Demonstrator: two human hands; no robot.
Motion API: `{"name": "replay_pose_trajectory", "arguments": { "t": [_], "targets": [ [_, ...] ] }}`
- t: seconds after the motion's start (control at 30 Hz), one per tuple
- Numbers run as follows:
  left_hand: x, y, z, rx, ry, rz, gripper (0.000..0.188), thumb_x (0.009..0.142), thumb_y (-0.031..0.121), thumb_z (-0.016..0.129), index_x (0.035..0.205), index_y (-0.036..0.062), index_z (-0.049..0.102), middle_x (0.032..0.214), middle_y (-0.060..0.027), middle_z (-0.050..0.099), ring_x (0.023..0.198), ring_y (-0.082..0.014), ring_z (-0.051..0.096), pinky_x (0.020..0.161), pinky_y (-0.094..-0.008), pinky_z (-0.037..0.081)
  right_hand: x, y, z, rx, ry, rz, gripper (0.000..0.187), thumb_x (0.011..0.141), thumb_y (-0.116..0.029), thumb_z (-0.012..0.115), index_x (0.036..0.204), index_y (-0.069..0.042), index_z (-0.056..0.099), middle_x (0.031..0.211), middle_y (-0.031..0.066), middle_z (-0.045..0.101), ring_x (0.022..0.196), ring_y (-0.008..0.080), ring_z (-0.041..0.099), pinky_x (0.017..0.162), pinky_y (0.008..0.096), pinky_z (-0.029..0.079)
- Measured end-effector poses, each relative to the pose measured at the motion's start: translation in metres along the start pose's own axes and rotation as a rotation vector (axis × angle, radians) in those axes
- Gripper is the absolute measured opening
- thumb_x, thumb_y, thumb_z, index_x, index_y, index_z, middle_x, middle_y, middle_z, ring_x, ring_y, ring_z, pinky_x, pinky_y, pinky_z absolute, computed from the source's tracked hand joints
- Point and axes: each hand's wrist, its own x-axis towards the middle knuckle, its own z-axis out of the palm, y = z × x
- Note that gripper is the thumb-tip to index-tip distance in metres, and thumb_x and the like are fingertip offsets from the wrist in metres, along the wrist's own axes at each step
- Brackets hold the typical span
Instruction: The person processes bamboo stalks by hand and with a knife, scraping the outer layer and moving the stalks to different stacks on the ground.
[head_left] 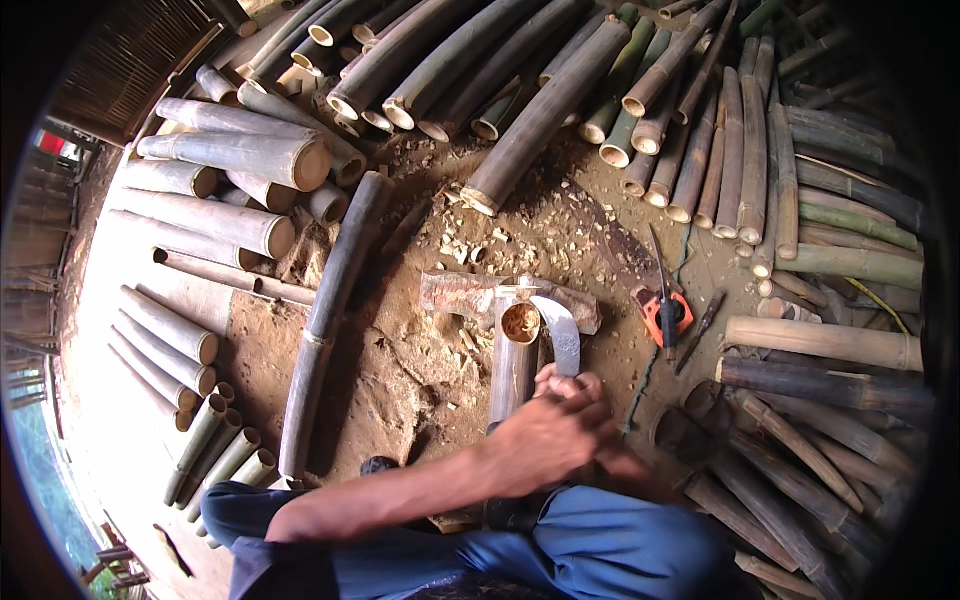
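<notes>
A curved knife (562,335) with a broad grey blade is beside the open end of a bamboo tube (512,385). Pale shavings lie inside the tube's mouth, which is against a rough wooden block (455,292). My left hand (545,440) reaches across from the lower left, its fingers closed about the base of the blade. Close behind it, my right hand (622,462) is partly covered and smeared by motion; its grip cannot be made out. The knife's handle is hidden by the hands.
A long dark bamboo pole (325,320) lies left of the block. Bamboo lengths (225,155) are piled at left, with more poles (540,125) beyond and at right (825,340). An orange and black tool (668,318) lies right of the block, near a green cord (640,385). Wood chips (480,240) litter the ground.
</notes>
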Motion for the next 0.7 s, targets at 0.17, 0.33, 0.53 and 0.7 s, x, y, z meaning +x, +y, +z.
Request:
{"name": "replay_pose_trajectory", "arguments": {
  "t": [0.17, 0.33, 0.53, 0.7],
  "targets": [
    [0.1, -0.059, 0.065, 0.129, -0.284, -0.131, 0.101, 0.071, 0.029, 0.084, 0.158, 0.0212, 0.034, 0.145, -0.0196, 0.046, 0.136, -0.0359, 0.049, 0.108, -0.048, 0.043, 0.032, 0.032, -0.079, -0.662, 0.132, -0.648, 0.057, 0.093, -0.03, 0.07, 0.141, -0.01, 0.047, 0.145, 0.014, 0.049, 0.137, 0.0273, 0.045, 0.112, 0.0424, 0.04],
    [0.104, -0.092, 0.052, -0.152, -0.137, -0.282, 0.086, 0.08, 0.008, 0.071, 0.157, 0.0176, 0.035, 0.151, -0.0262, 0.043, 0.118, -0.0446, 0.065, 0.098, -0.0482, 0.056, 0.032, -0.027, -0.106, -1.363, 0.216, 0.362, 0.06, 0.09, -0.036, 0.073, 0.138, -0.008, 0.051, 0.135, 0.0171, 0.059, 0.131, 0.0332, 0.055, 0.105, 0.0432, 0.048],
    [0.092, -0.096, 0.046, -0.355, 0.331, -0.389, 0.083, 0.079, -0.004, 0.062, 0.156, 0.0173, 0.041, 0.161, -0.0268, 0.033, 0.126, -0.0524, 0.058, 0.105, -0.0509, 0.053, 0.081, -0.132, -0.042, -1.634, 0.107, 0.253, 0.048, 0.09, -0.033, 0.072, 0.127, -0.006, 0.058, 0.123, 0.0186, 0.063, 0.119, 0.0362, 0.06, 0.099, 0.0465, 0.05],
    [0.087, -0.094, 0.039, -0.409, 0.615, -0.512, 0.09, 0.076, -0.01, 0.06, 0.159, 0.0194, 0.038, 0.161, -0.0265, 0.031, 0.133, -0.0498, 0.05, 0.105, -0.0512, 0.052, 0.11, -0.178, -0.007, -1.853, -0.122, -0.034, 0.025, 0.084, -0.023, 0.073, 0.102, -0.008, 0.065, 0.092, 0.0145, 0.068, 0.086, 0.0342, 0.066, 0.077, 0.0475, 0.052]
  ]
}}
